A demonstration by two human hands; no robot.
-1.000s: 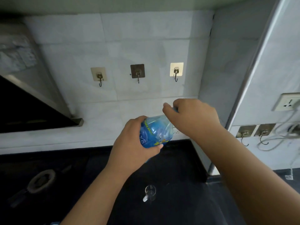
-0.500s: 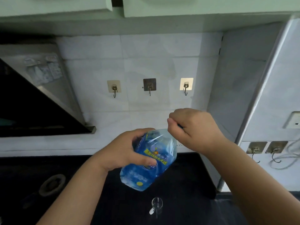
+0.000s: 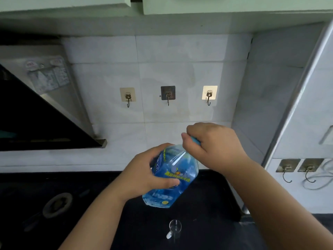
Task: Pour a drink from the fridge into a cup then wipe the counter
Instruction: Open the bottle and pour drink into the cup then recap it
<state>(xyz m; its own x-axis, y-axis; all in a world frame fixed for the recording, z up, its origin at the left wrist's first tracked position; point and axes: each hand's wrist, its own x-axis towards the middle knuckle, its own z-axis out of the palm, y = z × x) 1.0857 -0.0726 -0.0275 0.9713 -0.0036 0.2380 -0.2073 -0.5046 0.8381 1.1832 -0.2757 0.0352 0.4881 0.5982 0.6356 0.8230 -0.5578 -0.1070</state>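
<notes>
A clear plastic bottle of blue drink [image 3: 173,179] with a blue and yellow label is held tilted above the black counter [image 3: 201,204]. My left hand [image 3: 144,175] grips its body from the left. At the bottle's top, my right hand [image 3: 210,143] curls its fingers round the blue cap [image 3: 195,140], most of which is hidden. Below the bottle, a small clear glass cup [image 3: 175,229] stands on the counter near the bottom edge of the view.
A stove burner [image 3: 57,204] sits in the counter at the left under a slanted black range hood [image 3: 36,121]. Three hooks [image 3: 168,95] are stuck on the white tiled wall. Two more hooks [image 3: 299,168] and cables hang on the right wall.
The view has tilted upward, so the hands, bottle and cup sit lower in the picture. More of the bottle's body shows now. Both hands keep their hold on bottle and cap.
</notes>
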